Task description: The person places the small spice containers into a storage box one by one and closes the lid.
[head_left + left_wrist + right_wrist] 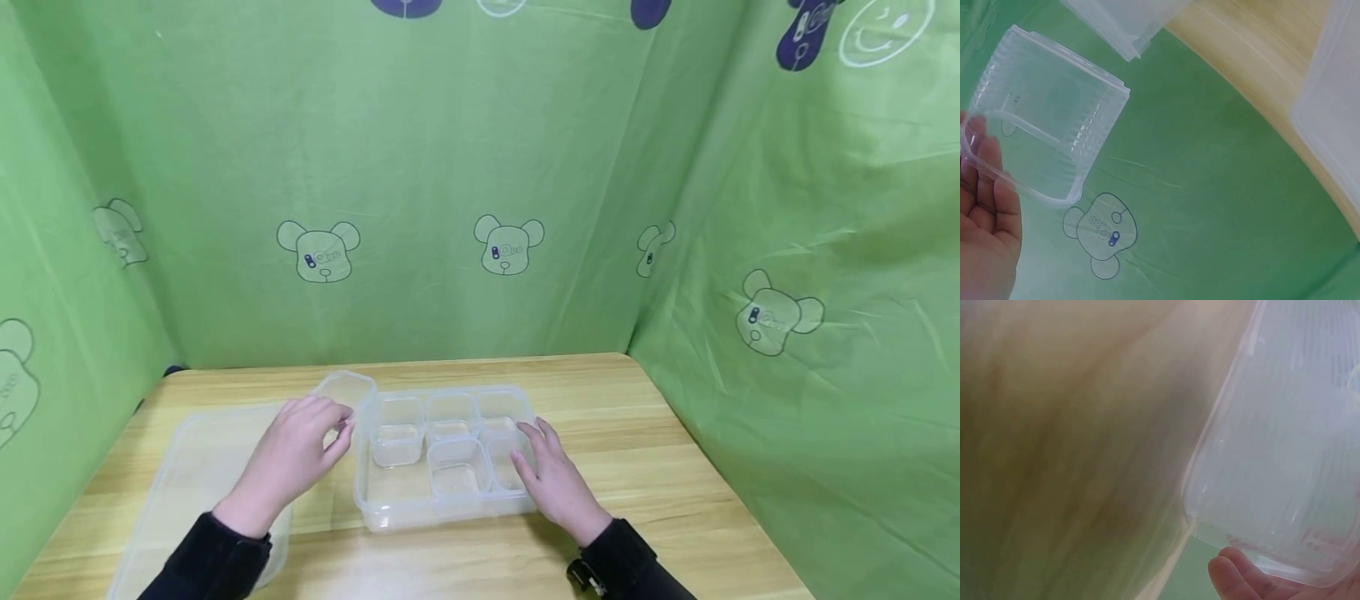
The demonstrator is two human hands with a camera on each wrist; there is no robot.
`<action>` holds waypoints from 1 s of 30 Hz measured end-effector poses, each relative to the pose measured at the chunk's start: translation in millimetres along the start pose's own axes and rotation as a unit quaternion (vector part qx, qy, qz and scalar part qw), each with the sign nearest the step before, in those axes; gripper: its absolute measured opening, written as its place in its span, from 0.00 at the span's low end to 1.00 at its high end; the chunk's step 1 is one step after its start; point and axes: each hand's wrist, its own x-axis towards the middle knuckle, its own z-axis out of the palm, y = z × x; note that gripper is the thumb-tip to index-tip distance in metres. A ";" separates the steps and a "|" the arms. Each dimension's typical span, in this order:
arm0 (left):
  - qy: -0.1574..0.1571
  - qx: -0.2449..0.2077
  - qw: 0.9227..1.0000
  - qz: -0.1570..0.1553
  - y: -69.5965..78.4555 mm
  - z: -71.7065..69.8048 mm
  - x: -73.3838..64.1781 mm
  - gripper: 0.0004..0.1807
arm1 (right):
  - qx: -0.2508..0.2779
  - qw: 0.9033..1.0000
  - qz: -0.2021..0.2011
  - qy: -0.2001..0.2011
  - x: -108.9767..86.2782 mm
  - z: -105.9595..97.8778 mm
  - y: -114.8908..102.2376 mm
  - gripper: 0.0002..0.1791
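My left hand (300, 446) pinches a small clear plastic container (345, 388) by its rim, beside the back left corner of a large clear plastic box (405, 514). In the left wrist view this small container (1054, 119) is tilted, with ribbed corners, and the fingers (1005, 203) lie at its rim. Several similar small containers (459, 471) sit inside the box, in a back row and a front row; the box floor shows at the front left. My right hand (562, 487) rests at the box's right side, fingers loosely extended over the rim.
A large, flat translucent lid (202, 467) lies on the wooden table (600, 433) to the left, partly under my left forearm. Green cloth (420, 167) with bear prints surrounds the table at the back and both sides.
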 end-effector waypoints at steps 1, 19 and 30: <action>0.001 -0.002 1.000 0.006 1.1 0.0 -0.1 0.05 | 0.001 1.000 0.000 0.000 -0.1 0.3 0.1 0.30; 0.009 -0.027 0.996 0.087 23.2 4.1 -2.5 0.07 | 0.001 1.000 0.001 -0.002 -0.6 -0.5 -1.2 0.31; 0.012 -0.037 0.993 0.111 30.4 11.1 -12.3 0.07 | 0.000 1.000 0.003 -0.001 -0.2 0.0 -1.5 0.30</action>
